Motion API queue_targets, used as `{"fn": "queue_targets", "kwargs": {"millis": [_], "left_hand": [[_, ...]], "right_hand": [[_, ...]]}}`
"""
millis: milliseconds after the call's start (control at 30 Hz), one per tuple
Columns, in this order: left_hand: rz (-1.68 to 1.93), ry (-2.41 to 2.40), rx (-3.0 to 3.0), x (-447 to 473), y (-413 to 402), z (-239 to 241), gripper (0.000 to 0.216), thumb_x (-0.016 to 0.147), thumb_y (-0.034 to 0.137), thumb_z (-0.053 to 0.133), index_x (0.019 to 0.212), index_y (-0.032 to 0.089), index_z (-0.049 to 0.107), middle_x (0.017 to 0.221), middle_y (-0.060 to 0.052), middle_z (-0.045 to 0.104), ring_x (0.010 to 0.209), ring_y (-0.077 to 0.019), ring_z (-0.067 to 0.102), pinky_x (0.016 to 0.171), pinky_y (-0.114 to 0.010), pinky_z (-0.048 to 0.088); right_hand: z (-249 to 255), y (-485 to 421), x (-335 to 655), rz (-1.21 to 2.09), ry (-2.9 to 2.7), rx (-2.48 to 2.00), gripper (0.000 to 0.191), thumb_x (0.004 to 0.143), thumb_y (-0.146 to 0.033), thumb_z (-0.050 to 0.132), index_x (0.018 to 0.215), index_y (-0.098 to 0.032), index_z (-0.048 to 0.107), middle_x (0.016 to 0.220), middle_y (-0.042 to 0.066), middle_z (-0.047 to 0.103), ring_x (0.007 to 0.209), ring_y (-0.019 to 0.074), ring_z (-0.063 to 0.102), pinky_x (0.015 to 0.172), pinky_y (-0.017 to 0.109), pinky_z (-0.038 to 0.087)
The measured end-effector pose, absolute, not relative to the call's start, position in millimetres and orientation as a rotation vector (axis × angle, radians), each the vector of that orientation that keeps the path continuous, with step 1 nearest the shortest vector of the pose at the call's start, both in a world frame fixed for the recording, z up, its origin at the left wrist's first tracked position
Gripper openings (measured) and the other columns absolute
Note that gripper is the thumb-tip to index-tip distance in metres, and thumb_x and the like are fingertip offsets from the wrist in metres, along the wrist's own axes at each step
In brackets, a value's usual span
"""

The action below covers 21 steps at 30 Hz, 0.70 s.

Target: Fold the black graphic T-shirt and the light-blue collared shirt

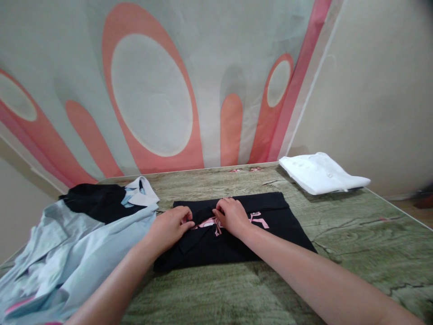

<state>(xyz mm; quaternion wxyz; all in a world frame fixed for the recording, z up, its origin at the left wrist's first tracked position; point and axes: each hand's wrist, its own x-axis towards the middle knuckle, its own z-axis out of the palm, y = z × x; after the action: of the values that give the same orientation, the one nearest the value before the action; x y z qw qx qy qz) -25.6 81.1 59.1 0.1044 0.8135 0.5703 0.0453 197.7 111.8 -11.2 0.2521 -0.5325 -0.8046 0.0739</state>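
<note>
A black garment with pink trim lies folded flat in the middle of the table. My left hand rests on its left part with the fingers curled, pinching the black fabric near the pink lettering. My right hand lies just beside it, fingers bent and pressed onto the cloth at the collar area. The two hands almost touch each other over the garment's centre.
A heap of pale blue and dark shirts covers the table's left side. A folded white shirt sits at the far right corner. The green wood-grain table stands against a wall hung with a grey and coral patterned cloth.
</note>
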Motion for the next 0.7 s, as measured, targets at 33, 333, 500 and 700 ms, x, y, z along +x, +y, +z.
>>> {"fn": "queue_targets", "kwargs": {"millis": [33, 333, 500, 700], "left_hand": [[0.102, 1.699, 2.412, -24.1, 80.4, 57.2, 0.011, 0.083, 0.032, 0.054, 0.085, 0.022, 0.060, 0.084, -0.002, 0.065, 0.077, -0.0198, 0.059, 0.064, -0.027, 0.037], [-0.099, 1.627, 2.411, -33.9, 80.3, 49.0, 0.008, 0.080, 0.025, 0.054, 0.078, 0.022, 0.061, 0.083, -0.004, 0.066, 0.076, -0.0202, 0.061, 0.064, -0.026, 0.038], [-0.133, 1.626, 2.411, -34.1, 79.0, 58.2, 0.011, 0.081, 0.024, 0.052, 0.079, 0.022, 0.062, 0.082, -0.004, 0.067, 0.076, -0.0204, 0.061, 0.063, -0.026, 0.037], [-0.213, 1.674, 2.436, -34.7, 73.6, 66.9, 0.011, 0.081, 0.021, 0.051, 0.079, 0.022, 0.062, 0.083, -0.005, 0.067, 0.077, -0.0221, 0.063, 0.064, -0.028, 0.038]], "right_hand": [[-11.7, 111.9, 197.9, 0.203, -2.189, -1.439, 0.016, 0.090, -0.033, 0.059, 0.080, -0.021, 0.060, 0.084, 0.002, 0.064, 0.085, 0.0174, 0.055, 0.073, 0.030, 0.031], [-14.1, 113.5, 198.5, 0.224, -2.184, -1.409, 0.016, 0.089, -0.034, 0.061, 0.080, -0.021, 0.059, 0.084, 0.001, 0.064, 0.085, 0.0172, 0.055, 0.073, 0.030, 0.030], [-14.9, 113.2, 198.8, 0.212, -2.185, -1.412, 0.015, 0.088, -0.033, 0.062, 0.080, -0.021, 0.059, 0.084, 0.001, 0.064, 0.085, 0.0174, 0.055, 0.072, 0.030, 0.030], [-12.8, 113.1, 197.5, 0.219, -2.186, -1.425, 0.015, 0.088, -0.033, 0.062, 0.079, -0.021, 0.060, 0.084, 0.002, 0.065, 0.085, 0.0174, 0.055, 0.073, 0.030, 0.031]]}}
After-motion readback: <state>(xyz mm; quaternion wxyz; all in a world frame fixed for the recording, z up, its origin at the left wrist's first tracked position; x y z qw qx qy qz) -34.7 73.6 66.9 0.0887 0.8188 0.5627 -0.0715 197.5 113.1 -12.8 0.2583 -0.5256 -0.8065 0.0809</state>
